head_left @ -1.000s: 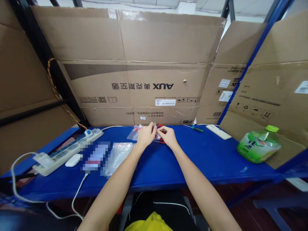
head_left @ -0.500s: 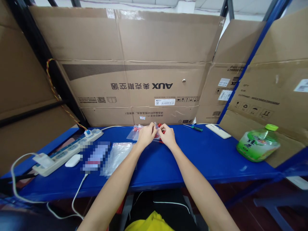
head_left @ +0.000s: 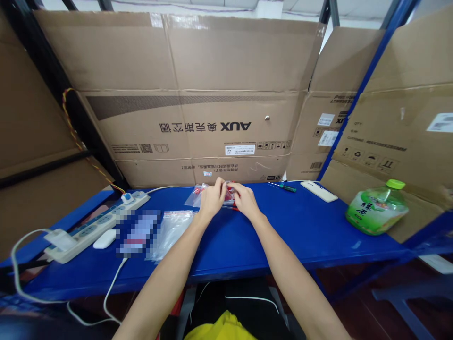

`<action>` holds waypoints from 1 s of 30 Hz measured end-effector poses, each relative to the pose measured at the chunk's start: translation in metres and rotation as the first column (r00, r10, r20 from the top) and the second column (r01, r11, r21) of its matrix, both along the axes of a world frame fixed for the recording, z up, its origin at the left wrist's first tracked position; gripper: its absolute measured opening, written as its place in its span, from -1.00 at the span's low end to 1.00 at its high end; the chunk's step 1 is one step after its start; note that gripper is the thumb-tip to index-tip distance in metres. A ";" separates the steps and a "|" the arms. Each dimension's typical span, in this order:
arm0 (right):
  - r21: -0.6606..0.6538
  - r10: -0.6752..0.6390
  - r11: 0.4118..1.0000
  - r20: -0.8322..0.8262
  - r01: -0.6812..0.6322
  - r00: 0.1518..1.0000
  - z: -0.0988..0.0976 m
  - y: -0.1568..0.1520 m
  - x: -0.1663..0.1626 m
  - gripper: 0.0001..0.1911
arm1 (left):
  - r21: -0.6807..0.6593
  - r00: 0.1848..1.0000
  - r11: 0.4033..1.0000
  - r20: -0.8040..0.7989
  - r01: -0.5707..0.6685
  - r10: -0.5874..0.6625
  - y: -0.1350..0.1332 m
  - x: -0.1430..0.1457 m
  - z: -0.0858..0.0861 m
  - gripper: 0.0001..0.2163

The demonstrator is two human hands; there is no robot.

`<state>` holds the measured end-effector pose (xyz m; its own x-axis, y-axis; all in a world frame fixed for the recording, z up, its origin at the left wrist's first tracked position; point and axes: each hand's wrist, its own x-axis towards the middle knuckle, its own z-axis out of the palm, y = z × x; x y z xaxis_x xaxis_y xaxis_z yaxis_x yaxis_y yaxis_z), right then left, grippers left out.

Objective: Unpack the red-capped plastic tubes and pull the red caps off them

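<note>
At the back of the blue table, my left hand [head_left: 213,197] and my right hand [head_left: 245,198] pinch a clear zip-lock bag [head_left: 230,199] between them. Small red items show through its plastic; their kind is too small to tell. Just left of my left hand lies another clear bag [head_left: 193,195], also with red bits in it. A pile of flat clear zip-lock bags [head_left: 173,231] rests nearer the front, left of my left forearm. The fingertips of both hands are close together at the bag's top, partly hiding it.
To the left are a white power strip [head_left: 101,224], a white earphone case [head_left: 105,239] and a blurred-out phone [head_left: 139,232] on a cable. A green-handled screwdriver [head_left: 286,187], a white flat device [head_left: 318,191] and a green bottle [head_left: 377,208] are on the right. Cardboard [head_left: 198,56] walls the back.
My fingers have shifted slightly along the top of the bag, and the right hand's fingers are straighter over it. The whole view has moved a little.
</note>
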<state>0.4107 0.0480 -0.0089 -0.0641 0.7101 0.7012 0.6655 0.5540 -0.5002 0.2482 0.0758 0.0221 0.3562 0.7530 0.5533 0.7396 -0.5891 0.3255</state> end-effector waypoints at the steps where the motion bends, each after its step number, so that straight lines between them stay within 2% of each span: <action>1: 0.003 0.010 1.000 -0.007 -0.010 1.000 -0.001 0.001 -0.001 -0.46 | 0.007 1.000 1.000 -0.009 -0.005 0.005 -0.001 0.001 0.000 -0.71; 4: -0.026 -0.001 1.000 -0.064 0.000 0.998 -0.002 0.004 -0.003 -0.42 | 0.021 1.000 1.000 -0.013 0.001 -0.001 -0.004 0.003 0.000 -0.70; 9: -0.012 -0.100 0.995 -0.257 0.101 0.961 0.000 0.007 -0.002 -0.45 | -0.023 0.995 0.999 0.097 0.026 -0.024 -0.009 0.005 0.002 -0.62; 12: 0.022 -0.085 0.994 -0.453 0.106 0.888 0.002 0.009 0.002 -0.49 | -0.171 0.979 0.983 0.199 0.072 -0.037 -0.007 0.009 -0.003 -0.45; 14: 0.043 -0.011 0.998 -0.584 0.045 0.812 0.003 0.011 0.004 -0.51 | -0.350 0.932 0.914 0.355 0.207 -0.075 -0.004 0.014 -0.009 -0.38; 16: 0.061 0.068 0.997 -0.673 -0.036 0.736 0.004 0.012 0.003 -0.52 | -0.480 0.805 0.774 0.590 0.413 -0.064 -0.001 0.021 -0.014 -0.38; 18: 0.062 0.125 0.991 -0.723 -0.117 0.679 0.004 0.013 0.000 -0.54 | -0.453 0.595 0.657 0.804 0.603 0.009 0.001 0.028 -0.018 -0.43; 19: 0.054 0.145 0.986 -0.739 -0.156 0.658 0.004 0.013 -0.001 -0.53 | -0.403 0.483 0.630 0.874 0.664 0.050 0.002 0.031 -0.019 -0.45; 21: 0.033 0.167 0.976 -0.751 -0.216 0.639 0.003 0.013 -0.004 -0.53 | -0.313 0.307 0.623 0.944 0.717 0.120 0.002 0.034 -0.021 -0.50; 23: 0.030 0.164 0.979 -0.703 -0.202 0.692 0.001 0.013 -0.005 -0.56 | -0.272 0.210 0.634 0.962 0.724 0.174 0.003 0.035 -0.023 -0.53; 27: 0.058 0.003 0.998 -0.431 0.024 0.902 0.000 0.009 -0.002 -0.61 | -0.221 0.113 0.632 0.972 0.743 0.208 0.008 0.033 -0.027 -0.56; 30: 0.021 -0.121 0.991 -0.323 0.134 0.939 0.000 0.005 0.000 -0.62 | -0.190 0.087 0.655 0.978 0.732 0.187 0.013 0.033 -0.030 -0.58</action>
<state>0.4108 0.0527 -0.0091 0.2578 0.6673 0.6988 0.5405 0.4999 -0.6768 0.2815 0.0890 -0.0084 0.2079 0.9648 0.1612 -0.5864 -0.0090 0.8100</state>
